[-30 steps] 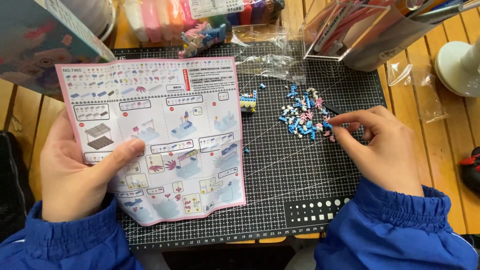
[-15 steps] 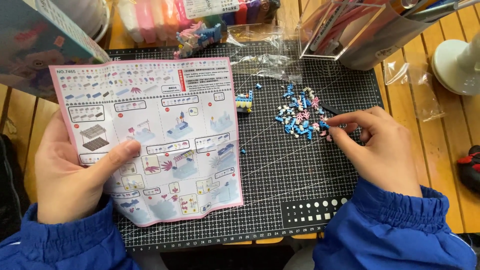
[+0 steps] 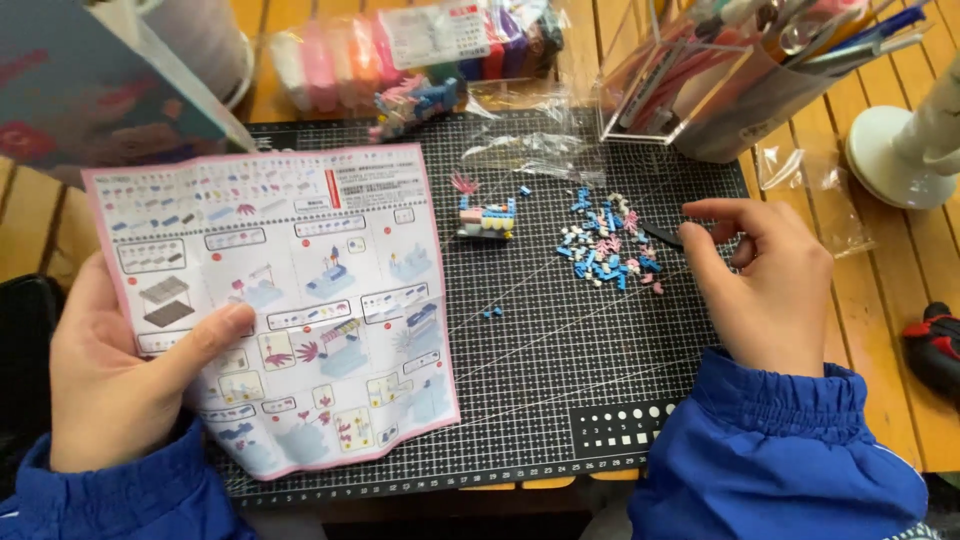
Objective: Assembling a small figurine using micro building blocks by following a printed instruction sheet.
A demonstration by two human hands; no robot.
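The left hand [image 3: 120,385] grips the instruction sheet [image 3: 285,300] as before, thumb pressed on its face, over the left of the black mat [image 3: 540,400]. At mid-mat stands a small brick model [image 3: 487,220], with the loose brick pile [image 3: 610,250] to its right. The right hand [image 3: 765,285] has drawn back from the pile, its fingers [image 3: 700,212] now pinched on a small black piece [image 3: 662,236].

Head view, steep downward look at the desk

Camera sits close above the mat [image 3: 560,380], facing 12 o'clock; left hand [image 3: 110,385] enters at 8 o'clock, right hand [image 3: 765,285] at 4 o'clock; only one view
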